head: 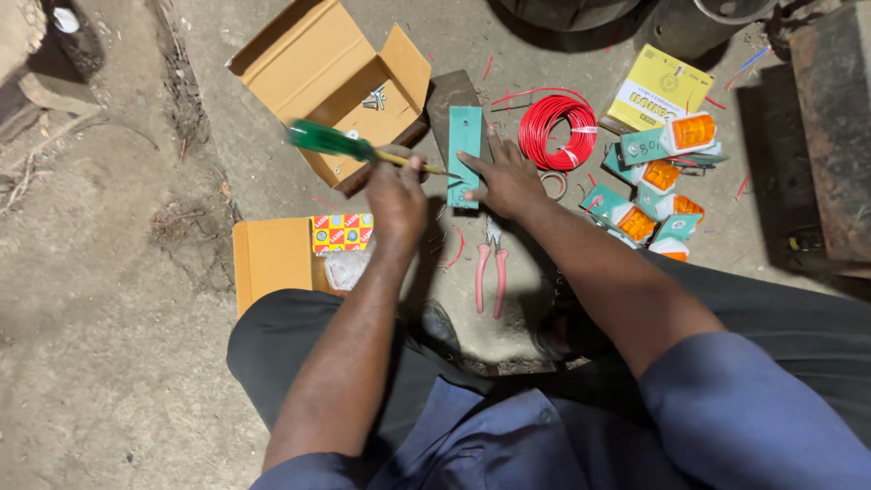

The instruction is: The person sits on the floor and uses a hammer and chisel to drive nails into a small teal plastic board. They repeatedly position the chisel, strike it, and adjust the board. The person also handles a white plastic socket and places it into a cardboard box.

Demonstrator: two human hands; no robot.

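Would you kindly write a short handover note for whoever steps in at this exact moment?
Left hand: grip closed on the green-handled screwdriver, its tip at the teal plate.
Right hand: open, pressing the teal plate flat on the floor.
Nearby: pink-handled pliers below the plate, red wire coil to its right, open cardboard box holding screws, orange lamps in teal boxes.
Done: plate laid down and steadied.
Left: whether any screw is in cannot be seen.

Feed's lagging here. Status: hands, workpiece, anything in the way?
Left hand grips green-handled screwdriver, tip at teal plate. Right hand pins plate flat. Pink pliers lie just below, clear.
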